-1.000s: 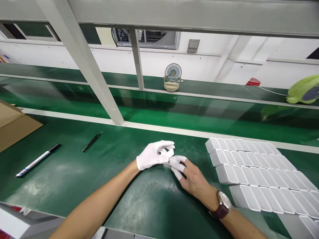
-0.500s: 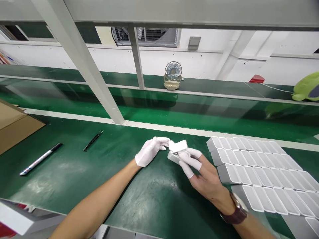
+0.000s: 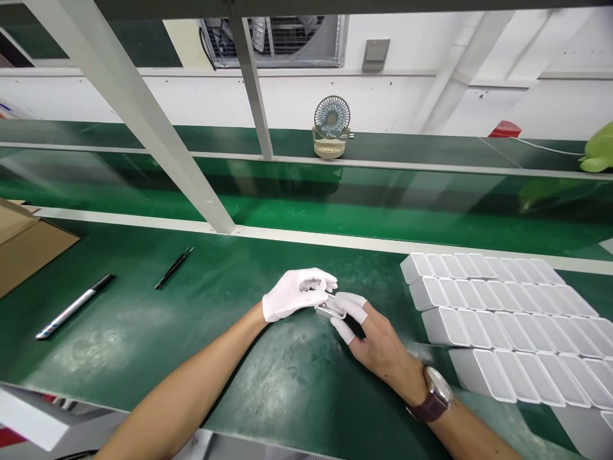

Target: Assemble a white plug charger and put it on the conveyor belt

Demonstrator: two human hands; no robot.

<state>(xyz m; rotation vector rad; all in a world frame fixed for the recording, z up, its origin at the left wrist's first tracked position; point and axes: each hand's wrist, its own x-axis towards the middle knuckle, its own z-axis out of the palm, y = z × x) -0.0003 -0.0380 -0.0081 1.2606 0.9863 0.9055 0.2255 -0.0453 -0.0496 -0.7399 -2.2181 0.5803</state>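
Note:
My left hand [image 3: 293, 294], in a white glove, and my right hand [image 3: 371, 332], with white finger cots and a brown wristwatch, meet over the green bench mat [image 3: 201, 345]. Between their fingertips they both hold a small white case [image 3: 329, 308], low over the mat. The gloved fingers cover most of the case, so whether its lid is open cannot be made out. Rows of white rectangular boxes [image 3: 498, 319] lie close to the right of my right hand.
A marker pen [image 3: 74, 306] and black tweezers [image 3: 173, 268] lie on the mat to the left. A cardboard box [image 3: 23, 246] sits at the far left. A grey frame post [image 3: 143, 128] slants up behind; a small desk fan [image 3: 331, 128] stands beyond the conveyor belt.
Half a second ago the case was held higher with its lid flipped up; now both hands have drawn together and lowered it toward the mat. The view has tilted up slightly.

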